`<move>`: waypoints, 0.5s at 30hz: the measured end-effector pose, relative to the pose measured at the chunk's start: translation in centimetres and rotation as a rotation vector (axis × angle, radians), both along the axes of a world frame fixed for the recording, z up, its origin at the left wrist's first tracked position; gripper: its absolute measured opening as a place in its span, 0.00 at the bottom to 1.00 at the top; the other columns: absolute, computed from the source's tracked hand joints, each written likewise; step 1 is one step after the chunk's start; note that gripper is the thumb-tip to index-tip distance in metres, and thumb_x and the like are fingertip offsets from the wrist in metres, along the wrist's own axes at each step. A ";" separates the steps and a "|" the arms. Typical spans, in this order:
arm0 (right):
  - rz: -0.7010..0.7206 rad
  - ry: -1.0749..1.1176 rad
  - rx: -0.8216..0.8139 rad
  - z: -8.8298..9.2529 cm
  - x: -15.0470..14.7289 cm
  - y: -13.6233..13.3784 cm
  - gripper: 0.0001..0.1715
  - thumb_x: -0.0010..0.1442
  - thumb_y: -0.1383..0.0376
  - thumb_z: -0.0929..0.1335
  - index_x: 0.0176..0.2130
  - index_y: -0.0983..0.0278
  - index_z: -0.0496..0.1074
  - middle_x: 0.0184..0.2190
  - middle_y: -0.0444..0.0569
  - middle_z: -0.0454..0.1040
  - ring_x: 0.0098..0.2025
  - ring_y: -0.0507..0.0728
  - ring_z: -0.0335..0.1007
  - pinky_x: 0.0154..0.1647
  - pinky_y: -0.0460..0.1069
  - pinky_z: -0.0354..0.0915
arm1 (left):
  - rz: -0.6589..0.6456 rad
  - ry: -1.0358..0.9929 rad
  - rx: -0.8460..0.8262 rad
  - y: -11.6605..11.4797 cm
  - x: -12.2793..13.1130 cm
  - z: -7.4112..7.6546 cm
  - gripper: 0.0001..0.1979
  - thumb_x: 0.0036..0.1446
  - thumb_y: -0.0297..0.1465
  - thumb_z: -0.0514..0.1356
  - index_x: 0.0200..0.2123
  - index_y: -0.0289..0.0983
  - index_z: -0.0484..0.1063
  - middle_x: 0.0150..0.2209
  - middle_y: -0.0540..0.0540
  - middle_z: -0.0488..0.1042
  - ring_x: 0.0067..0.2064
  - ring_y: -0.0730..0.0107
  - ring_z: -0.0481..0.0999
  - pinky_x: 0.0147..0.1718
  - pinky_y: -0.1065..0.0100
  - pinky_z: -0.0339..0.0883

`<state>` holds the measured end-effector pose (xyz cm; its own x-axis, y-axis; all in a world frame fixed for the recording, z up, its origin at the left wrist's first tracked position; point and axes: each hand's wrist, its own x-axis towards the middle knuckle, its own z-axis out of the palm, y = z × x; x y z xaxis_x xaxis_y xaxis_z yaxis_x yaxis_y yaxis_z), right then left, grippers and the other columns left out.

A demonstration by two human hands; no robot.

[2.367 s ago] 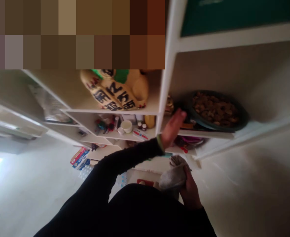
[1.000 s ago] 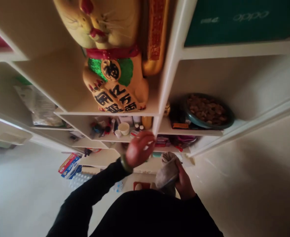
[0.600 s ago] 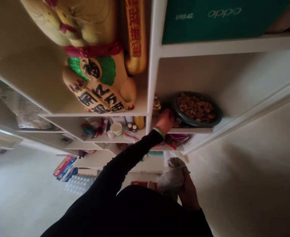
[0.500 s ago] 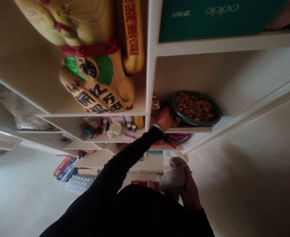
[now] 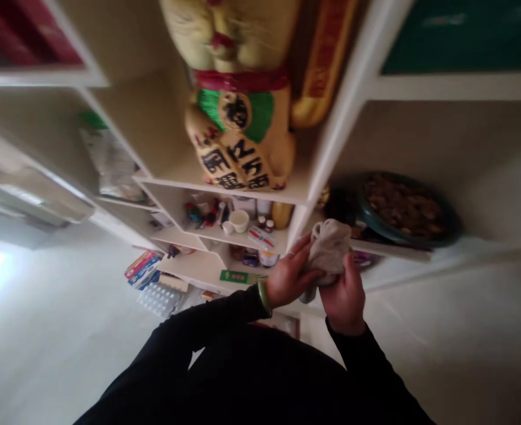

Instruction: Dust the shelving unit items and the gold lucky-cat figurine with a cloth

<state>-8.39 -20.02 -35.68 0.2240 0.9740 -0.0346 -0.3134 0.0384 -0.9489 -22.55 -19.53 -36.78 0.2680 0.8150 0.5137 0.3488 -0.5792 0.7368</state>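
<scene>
A crumpled grey-beige cloth (image 5: 332,248) is held up between my two hands, in front of the shelf unit. From the left, my left hand (image 5: 287,276), with a pale green bangle (image 5: 264,297) at its wrist, presses its fingers and thumb onto the cloth. Wrapped round the cloth's lower right side is my right hand (image 5: 345,298). Behind the cloth and to its right, a dark green basin (image 5: 453,229) of brown pieces sits on a shelf. Bunched folds of cloth cover some of my fingertips.
A large gold cat figurine (image 5: 247,118) stands on the shelf ahead. Below it, a white cup (image 5: 239,221) and small bottles crowd a lower shelf. A green box (image 5: 459,38) sits at upper right. Several packages, including a red-and-blue box (image 5: 142,268), lie low at left.
My left hand has come back from beside the basin to the cloth. My right hand has raised the cloth toward the shelf. The view has swung left.
</scene>
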 end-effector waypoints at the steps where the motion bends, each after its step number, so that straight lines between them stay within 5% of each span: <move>1: 0.024 -0.074 0.033 0.4 -0.9 0.1 0.36 0.67 0.38 0.68 0.61 0.57 0.78 0.61 0.56 0.81 0.65 0.67 0.77 0.67 0.65 0.73 | 0.052 -0.038 -0.010 -0.4 -1.2 0.3 0.25 0.73 0.44 0.63 0.66 0.39 0.75 0.74 0.31 0.70 0.72 0.49 0.76 0.68 0.51 0.75; 4: 0.107 -0.213 0.094 1.2 -3.0 0.5 0.38 0.60 0.43 0.76 0.62 0.58 0.77 0.60 0.59 0.81 0.62 0.69 0.77 0.65 0.67 0.73 | 0.229 -0.159 0.018 -1.2 -5.7 2.3 0.16 0.70 0.46 0.67 0.42 0.40 0.84 0.58 0.36 0.84 0.56 0.53 0.86 0.59 0.54 0.80; 8: 0.250 -0.405 0.222 3.5 -5.4 2.3 0.37 0.49 0.45 0.81 0.52 0.60 0.80 0.49 0.53 0.84 0.50 0.66 0.79 0.57 0.62 0.74 | 0.443 -0.472 -0.142 -3.5 -11.9 5.8 0.30 0.55 0.58 0.75 0.23 0.37 0.75 0.28 0.45 0.78 0.31 0.67 0.76 0.35 0.64 0.75; 11: 0.423 -0.449 0.200 5.9 -8.3 3.4 0.26 0.54 0.44 0.78 0.40 0.60 0.80 0.36 0.48 0.81 0.40 0.60 0.76 0.43 0.55 0.73 | 0.398 -0.932 -0.402 -6.0 -14.9 7.5 0.33 0.45 0.61 0.77 0.27 0.37 0.76 0.23 0.51 0.72 0.23 0.75 0.68 0.25 0.70 0.66; 15: 0.528 -0.394 0.299 8.1 -12.8 3.5 0.21 0.59 0.46 0.77 0.41 0.59 0.82 0.41 0.49 0.84 0.44 0.61 0.78 0.45 0.55 0.75 | 0.363 -1.178 -0.315 -8.0 -16.9 8.1 0.30 0.42 0.51 0.81 0.42 0.41 0.81 0.38 0.48 0.85 0.38 0.62 0.85 0.42 0.62 0.82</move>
